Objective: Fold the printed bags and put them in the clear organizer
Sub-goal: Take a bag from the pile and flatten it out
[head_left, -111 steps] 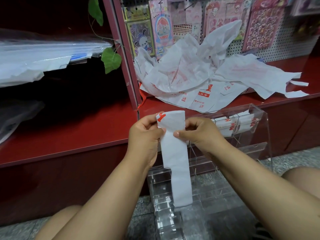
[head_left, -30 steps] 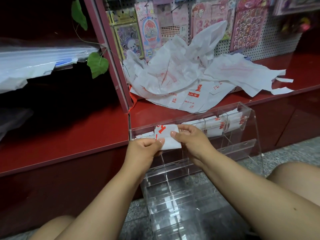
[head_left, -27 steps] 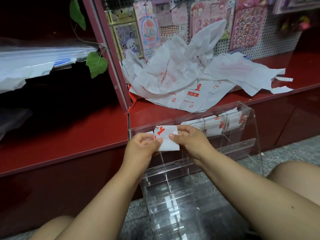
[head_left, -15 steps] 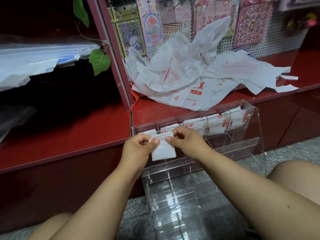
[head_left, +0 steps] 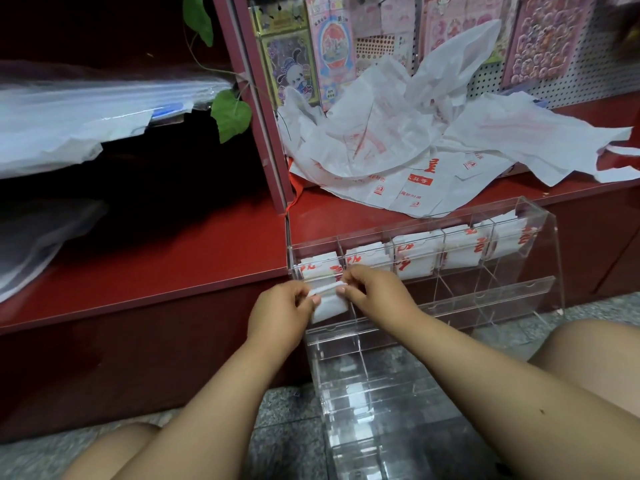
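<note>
Pinching folded bag (head_left: 325, 303): left hand (head_left: 280, 313) and right hand (head_left: 377, 296) each grip its top edge | against clear organizer (head_left: 540, 289) front, leftmost top slot | lower tiers open | bag sits lower than 0.5 s ago

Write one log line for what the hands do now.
left hand: pinches folded bag | right hand: pinches it too | place: at clear organizer top row | unfolded bags: on shelf

A red shelf (head_left: 194, 258) carries loose printed bags (head_left: 408, 161); the clear organizer (head_left: 540, 271) stands on the grey floor (head_left: 284, 410)
</note>
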A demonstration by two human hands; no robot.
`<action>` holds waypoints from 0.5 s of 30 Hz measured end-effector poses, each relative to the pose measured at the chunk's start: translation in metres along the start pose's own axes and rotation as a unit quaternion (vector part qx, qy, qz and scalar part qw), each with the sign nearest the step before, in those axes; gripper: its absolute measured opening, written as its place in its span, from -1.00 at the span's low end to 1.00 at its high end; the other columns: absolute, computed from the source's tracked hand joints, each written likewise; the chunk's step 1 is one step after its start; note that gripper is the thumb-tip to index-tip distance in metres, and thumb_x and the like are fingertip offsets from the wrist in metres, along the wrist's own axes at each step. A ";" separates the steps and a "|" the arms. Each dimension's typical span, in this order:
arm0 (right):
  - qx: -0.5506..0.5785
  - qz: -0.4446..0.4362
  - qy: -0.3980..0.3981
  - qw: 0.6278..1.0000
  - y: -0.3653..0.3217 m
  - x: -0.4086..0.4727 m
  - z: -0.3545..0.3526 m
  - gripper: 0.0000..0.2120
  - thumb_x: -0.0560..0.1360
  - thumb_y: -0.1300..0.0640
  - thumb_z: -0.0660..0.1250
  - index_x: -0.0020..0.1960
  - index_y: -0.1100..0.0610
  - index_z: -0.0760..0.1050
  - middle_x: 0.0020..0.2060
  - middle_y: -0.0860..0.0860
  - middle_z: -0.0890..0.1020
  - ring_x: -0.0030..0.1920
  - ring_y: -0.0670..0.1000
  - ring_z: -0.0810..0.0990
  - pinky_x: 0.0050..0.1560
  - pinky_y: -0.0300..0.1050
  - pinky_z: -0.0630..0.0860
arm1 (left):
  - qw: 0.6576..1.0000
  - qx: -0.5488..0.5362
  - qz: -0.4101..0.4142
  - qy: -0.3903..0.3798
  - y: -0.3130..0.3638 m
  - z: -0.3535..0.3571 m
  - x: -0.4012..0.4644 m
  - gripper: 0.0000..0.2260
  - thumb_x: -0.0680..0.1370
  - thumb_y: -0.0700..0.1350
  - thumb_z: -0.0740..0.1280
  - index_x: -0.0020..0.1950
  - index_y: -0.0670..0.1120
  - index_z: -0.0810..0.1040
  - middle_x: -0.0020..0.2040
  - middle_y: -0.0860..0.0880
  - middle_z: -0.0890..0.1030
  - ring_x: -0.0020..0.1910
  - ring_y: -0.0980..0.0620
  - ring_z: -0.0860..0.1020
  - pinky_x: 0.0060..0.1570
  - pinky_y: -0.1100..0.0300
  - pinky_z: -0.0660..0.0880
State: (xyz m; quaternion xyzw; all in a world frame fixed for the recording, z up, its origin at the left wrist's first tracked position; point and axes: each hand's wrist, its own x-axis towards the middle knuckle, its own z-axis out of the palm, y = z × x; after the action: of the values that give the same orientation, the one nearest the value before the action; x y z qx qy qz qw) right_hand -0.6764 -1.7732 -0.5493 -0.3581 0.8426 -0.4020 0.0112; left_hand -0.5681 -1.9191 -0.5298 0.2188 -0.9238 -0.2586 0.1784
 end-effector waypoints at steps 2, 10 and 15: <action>-0.055 -0.014 -0.016 0.998 0.003 0.000 0.005 -0.87 0.53 0.02 0.33 -0.02 0.06 0.55 -0.26 -0.07 0.50 -0.18 0.00 0.45 -0.21 -0.10 0.33 | 0.997 0.076 0.000 -0.025 -0.003 0.002 -0.002 -0.85 0.54 0.05 0.36 -0.10 -0.02 0.61 -0.26 0.03 0.64 -0.19 -0.03 0.58 -0.22 0.11 0.47; -0.135 -0.001 -0.077 0.988 0.015 0.001 0.018 -0.80 0.53 -0.01 0.34 0.00 0.10 0.63 -0.11 -0.02 0.45 0.04 0.06 0.49 -0.16 -0.18 0.25 | 0.961 0.243 0.013 -0.129 -0.007 0.022 0.000 -0.74 0.60 0.11 0.23 0.06 0.00 0.62 -0.01 -0.08 0.66 0.00 -0.15 0.60 -0.21 0.14 0.42; -0.154 0.012 -0.109 0.982 0.017 0.000 0.019 -0.76 0.57 0.03 0.26 0.06 0.10 0.65 0.02 0.08 0.54 0.11 0.09 0.49 -0.09 -0.18 0.31 | 0.960 0.227 -0.011 -0.161 -0.009 0.023 0.005 -0.76 0.61 0.07 0.24 0.09 0.02 0.65 -0.01 -0.09 0.67 0.00 -0.14 0.61 -0.19 0.17 0.42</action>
State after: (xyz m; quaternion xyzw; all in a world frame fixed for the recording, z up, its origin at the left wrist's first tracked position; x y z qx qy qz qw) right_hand -0.6804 -1.7784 -0.5733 -0.3869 0.8924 -0.2262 0.0525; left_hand -0.5795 -1.9192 -0.5519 0.2186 -0.9724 -0.0760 -0.0302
